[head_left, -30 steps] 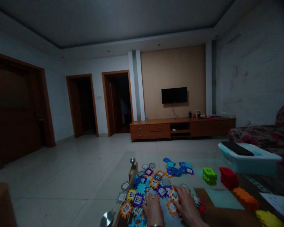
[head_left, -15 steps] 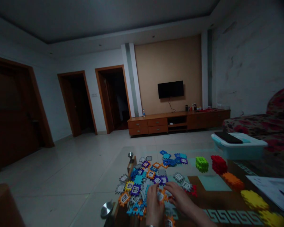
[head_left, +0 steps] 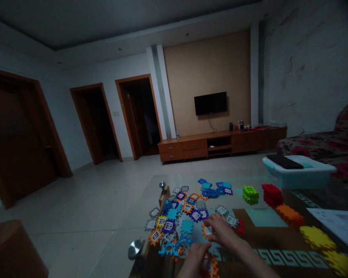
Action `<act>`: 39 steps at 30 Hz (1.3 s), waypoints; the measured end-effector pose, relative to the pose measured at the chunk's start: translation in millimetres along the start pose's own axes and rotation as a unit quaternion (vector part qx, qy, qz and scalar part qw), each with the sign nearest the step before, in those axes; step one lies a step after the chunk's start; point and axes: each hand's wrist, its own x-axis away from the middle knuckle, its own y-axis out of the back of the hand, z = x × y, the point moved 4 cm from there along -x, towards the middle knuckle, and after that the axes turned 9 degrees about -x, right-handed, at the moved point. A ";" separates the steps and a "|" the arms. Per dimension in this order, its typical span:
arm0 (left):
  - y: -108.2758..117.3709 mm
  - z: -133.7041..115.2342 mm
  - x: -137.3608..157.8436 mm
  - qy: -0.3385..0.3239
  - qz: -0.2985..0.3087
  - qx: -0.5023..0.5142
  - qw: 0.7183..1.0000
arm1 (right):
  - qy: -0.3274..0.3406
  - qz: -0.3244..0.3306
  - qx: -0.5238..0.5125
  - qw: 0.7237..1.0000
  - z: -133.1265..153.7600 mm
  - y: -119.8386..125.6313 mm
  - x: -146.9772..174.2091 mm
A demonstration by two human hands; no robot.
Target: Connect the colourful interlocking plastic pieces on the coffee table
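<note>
A heap of flat, notched plastic tiles in blue, purple, orange, grey and yellow lies on a glass-topped table. My right hand rests palm down on the near side of the heap, its fingers on an orange tile. My left hand is lower, at the near edge of the heap, fingers curled around tiles; what it grips is too dark and blurred to make out. Finished cubes stand in a row to the right: green, red, orange and yellow.
A pale blue lidded tub with a dark flat thing on top stands at the table's far right, with paper sheets nearer. A floral sofa is on the right. Tiled floor, a TV cabinet and doorways lie beyond.
The view has shifted a little. My left hand has drawn back toward me to the heap's near edge, and my right hand has slid slightly right across the tiles.
</note>
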 end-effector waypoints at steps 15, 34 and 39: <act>61.2 13.5 43.1 0.203 -0.228 -0.058 0.950 | 0.081 -0.071 -0.035 0.994 18.9 12.1 49.8; 80.6 128.5 56.9 0.280 -0.266 -0.080 0.919 | 0.006 -0.050 -0.003 0.999 49.9 -5.6 -63.7; 79.3 136.6 54.7 0.271 -0.266 -0.081 0.922 | -0.007 -0.043 0.019 0.999 62.7 -19.1 -94.7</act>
